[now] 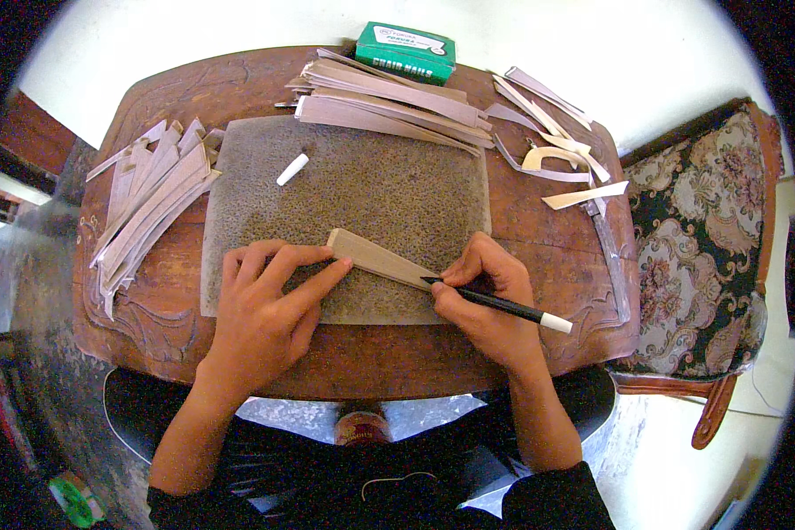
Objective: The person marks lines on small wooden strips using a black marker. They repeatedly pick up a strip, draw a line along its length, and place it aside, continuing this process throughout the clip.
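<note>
My left hand (269, 305) presses flat on a tapered tan strip (380, 258) that lies on a speckled grey mat (389, 185). The fingertips rest on the strip's wider left end. My right hand (486, 296) grips a black pencil with a white end (503, 307), held low and slanting to the right. Its tip touches the strip's narrow right end, near the mat's lower right corner.
The mat lies on a carved wooden table (556, 238). Stacks of similar strips lie at the left (150, 199) and back (397, 102). Curved offcuts (552, 159) sit at right, a white chalk piece (292, 169) on the mat, a green box (406, 51) behind. An upholstered chair (707, 238) stands right.
</note>
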Tool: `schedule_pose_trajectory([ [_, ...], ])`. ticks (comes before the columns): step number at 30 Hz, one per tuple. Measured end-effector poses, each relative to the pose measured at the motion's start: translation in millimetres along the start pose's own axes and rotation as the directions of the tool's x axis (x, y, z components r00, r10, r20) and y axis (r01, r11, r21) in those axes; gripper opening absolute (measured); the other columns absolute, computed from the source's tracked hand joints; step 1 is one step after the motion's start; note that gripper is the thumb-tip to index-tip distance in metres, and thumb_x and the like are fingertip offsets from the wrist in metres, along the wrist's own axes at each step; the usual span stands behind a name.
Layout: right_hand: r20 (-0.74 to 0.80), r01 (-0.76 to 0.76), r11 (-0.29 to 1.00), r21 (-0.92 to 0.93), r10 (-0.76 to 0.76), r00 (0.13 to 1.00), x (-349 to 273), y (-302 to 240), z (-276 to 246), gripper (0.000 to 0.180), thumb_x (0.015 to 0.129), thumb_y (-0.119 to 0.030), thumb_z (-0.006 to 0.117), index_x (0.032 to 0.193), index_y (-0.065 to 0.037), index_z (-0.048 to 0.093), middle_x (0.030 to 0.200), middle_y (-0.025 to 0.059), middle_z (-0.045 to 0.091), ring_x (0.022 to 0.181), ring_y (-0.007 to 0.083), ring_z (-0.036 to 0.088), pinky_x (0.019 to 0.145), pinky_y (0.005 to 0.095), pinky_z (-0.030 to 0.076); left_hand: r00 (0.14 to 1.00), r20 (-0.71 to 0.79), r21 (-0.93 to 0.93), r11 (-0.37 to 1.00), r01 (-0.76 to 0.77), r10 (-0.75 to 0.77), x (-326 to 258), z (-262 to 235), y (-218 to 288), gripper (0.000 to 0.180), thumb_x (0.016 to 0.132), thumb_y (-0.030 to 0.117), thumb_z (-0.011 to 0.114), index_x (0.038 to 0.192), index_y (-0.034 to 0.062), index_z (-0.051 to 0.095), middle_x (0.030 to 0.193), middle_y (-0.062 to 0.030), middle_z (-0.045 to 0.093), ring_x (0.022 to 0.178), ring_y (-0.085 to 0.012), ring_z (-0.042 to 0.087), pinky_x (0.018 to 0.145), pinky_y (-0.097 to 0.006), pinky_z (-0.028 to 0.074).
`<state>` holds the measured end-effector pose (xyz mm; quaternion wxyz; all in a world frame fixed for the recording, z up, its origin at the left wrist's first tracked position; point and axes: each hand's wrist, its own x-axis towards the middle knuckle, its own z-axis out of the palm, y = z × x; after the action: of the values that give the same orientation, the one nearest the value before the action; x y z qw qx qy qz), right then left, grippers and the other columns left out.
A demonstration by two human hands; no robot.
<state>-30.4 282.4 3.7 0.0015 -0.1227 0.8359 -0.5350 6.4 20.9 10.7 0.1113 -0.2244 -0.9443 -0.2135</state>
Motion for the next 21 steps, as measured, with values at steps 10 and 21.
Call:
schedule_pose_trajectory([
  [10,-0.003,0.008,1.000,0.000,-0.008,1.000,0.0,0.4,1.0,0.022,0.070,-0.010,0.076,0.073,-0.004,0.055,0.073,0.0081,0.058,0.064,0.0201,0.059,0.059,0.0326,0.046,1.000,0.001,-0.011,1.000,0.004,-0.004,-0.1,0.1,0.4,0.049,0.078,0.002,0.067,0.124,0.0187,0.071,0.120,-0.0039,0.065,0.109,-0.0323,0.056,0.098,-0.046,0.043],
  [21,0.006,-0.178,0.903,0.391,0.190,0.982,2.4,5.3,-12.1,0.015,0.078,-0.007,0.072,0.080,-0.007,0.057,0.072,0.0052,0.059,0.063,0.0195,0.059,0.059,0.0331,0.049,0.999,-0.021,0.022,0.999,-0.025,0.026,-0.8,5.7,-5.1,0.048,0.076,0.008,0.067,0.123,0.0187,0.071,0.119,0.0000,0.064,0.109,-0.0269,0.055,0.094,-0.044,0.039],
])
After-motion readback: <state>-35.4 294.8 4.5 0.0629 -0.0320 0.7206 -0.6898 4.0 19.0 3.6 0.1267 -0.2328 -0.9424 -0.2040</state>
